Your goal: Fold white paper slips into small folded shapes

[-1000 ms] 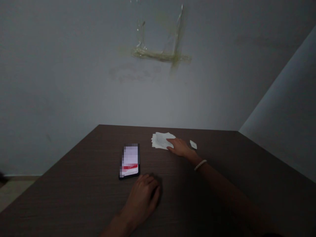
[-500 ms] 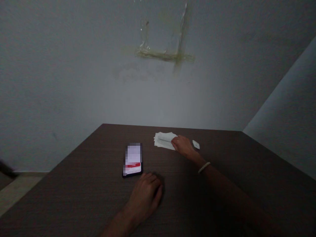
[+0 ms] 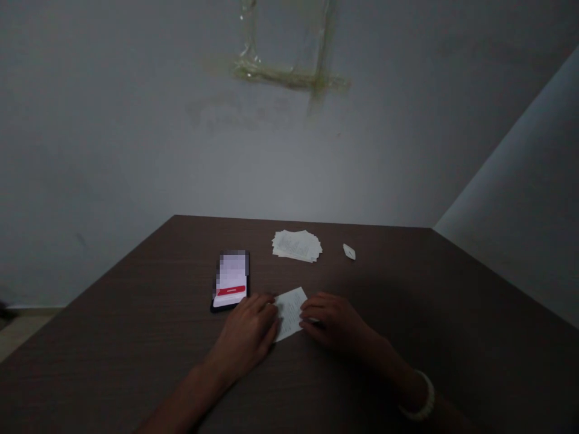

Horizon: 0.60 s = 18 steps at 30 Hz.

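The slip of white paper [image 3: 289, 312] lay flat on the counter [image 3: 136, 343] directly in front of me, set at a slant, with faint lines of print on it. It sat between my two hands, and the work at that moment was on this single slip. My left hand [image 3: 246, 337] came in from its left edge and my right hand [image 3: 335, 322] from its right, both curled with the fingers bent and their tips at the paper. The slip stayed down on the surface, and I cannot tell whether my fingers were pinching it or only pressing on it.

Beyond the slip, farther across the counter, was a loose stack of printed papers [image 3: 297, 245], its sheets slightly fanned and well clear of my hands. A small folded scrap of paper [image 3: 348, 251] lay to the right of that stack. To the left, just beside my left hand, lay a smartphone [image 3: 230, 280] with its lit screen blurred out, apart from a red bar. A bead bracelet [image 3: 423, 401] circled my right wrist. Strips of yellowed tape [image 3: 289, 75] clung to the pale wall [image 3: 289, 169] beyond the counter.
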Tool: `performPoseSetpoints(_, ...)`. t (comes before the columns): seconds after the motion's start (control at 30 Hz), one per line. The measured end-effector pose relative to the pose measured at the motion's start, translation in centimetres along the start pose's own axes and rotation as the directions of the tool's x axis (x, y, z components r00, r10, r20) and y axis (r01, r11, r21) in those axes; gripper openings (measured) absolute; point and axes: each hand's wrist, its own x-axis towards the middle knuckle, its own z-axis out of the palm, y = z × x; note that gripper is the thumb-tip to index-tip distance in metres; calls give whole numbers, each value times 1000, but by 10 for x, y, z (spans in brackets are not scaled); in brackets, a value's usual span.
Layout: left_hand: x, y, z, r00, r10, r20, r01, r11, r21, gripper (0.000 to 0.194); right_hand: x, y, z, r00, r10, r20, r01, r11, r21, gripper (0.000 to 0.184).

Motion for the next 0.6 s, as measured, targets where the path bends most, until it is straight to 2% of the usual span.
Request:
performPoseSetpoints(0.2,-4,-10,6,999,38,36,-37,999,-19,27,-7,14,4,990,92,-102,-85,993,77,9)
performPoseSetpoints(0.27,-5,-13,8,998,56,44,-53,997,-52,31,-8,15,2,987,94,-130,-83,993,89,21)
performPoseSetpoints(0.37,-5,-15,8,996,68,59,-62,993,-104,33,-8,16,0,991,75,-109,-61,990,126,37)
performPoseSetpoints(0.6,-4,-18,3,998,-9,69,11,999,-30,37,-9,19,2,991,111,-69,-102,988,114,39)
